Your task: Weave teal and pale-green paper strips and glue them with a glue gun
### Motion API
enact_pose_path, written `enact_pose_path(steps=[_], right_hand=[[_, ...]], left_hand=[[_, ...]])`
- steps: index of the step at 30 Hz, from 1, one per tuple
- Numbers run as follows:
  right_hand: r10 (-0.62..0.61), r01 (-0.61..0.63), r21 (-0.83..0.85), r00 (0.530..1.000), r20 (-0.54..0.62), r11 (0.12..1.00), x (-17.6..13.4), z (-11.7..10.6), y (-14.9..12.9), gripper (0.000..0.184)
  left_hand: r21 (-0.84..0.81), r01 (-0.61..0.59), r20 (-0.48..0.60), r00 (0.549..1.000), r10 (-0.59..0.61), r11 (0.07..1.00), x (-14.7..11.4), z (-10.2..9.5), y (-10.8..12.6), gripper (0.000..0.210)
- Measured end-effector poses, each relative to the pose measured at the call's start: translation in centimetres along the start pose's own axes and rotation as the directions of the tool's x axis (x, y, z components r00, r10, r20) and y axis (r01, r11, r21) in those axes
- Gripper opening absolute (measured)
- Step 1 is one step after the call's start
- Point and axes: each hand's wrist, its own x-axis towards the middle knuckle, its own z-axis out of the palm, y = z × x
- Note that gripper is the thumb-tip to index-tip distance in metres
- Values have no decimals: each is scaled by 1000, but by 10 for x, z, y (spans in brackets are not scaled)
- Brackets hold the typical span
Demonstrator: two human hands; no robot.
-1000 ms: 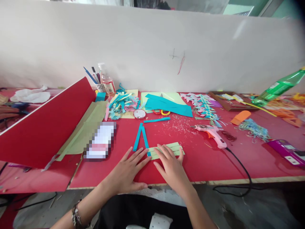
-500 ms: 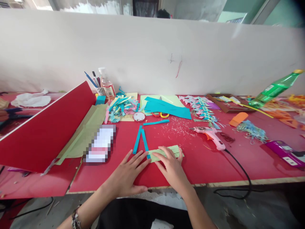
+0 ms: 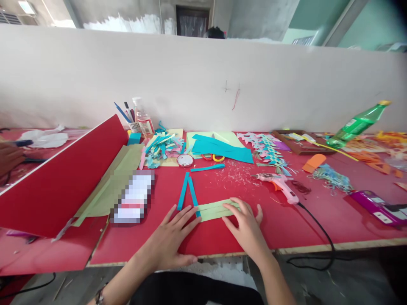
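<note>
My left hand lies flat on the red tabletop, fingers spread, its fingertips at the left end of some pale green paper strips laid side by side. A blue paper strip slants down to that end, its lower part beside my fingertips. Fingers apart, my right hand rests on the right end of the green strips. Left of the slanted strip lies another blue strip, the tops of the two close together. A third blue strip lies crosswise farther back.
A pink glue gun with a black cord lies to the right, near a purple power strip. A blurred phone and a red board are on the left. Behind are paper scraps, blue sheets and a green bottle.
My right hand has slid right along the green strips, uncovering more of their middle. My left hand stays by their left end. The view has tilted up slightly.
</note>
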Motion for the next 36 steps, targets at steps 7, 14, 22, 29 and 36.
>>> enact_pose_path(steps=[7, 14, 22, 29, 36], right_hand=[[86, -88, -11, 989, -118, 996, -3, -6, 15, 27], [115, -107, 52, 976, -185, 993, 5, -1, 7, 34], [293, -238, 512, 956, -28, 825, 5, -8, 3, 43], [407, -281, 835, 910, 75, 474, 8, -10, 2, 61], [410, -256, 790, 912, 6, 557, 7, -8, 3, 46]], left_hand=[[-63, -34, -53, 998, 31, 997, 2, -6, -1, 70], [-124, 148, -140, 976, -165, 981, 21, -18, 14, 25], [-5, 238, -237, 943, -232, 971, 38, -6, 19, 11], [55, 213, -187, 962, -200, 976, 41, -9, 18, 8], [20, 251, -198, 950, -243, 968, 42, -10, 18, 7]])
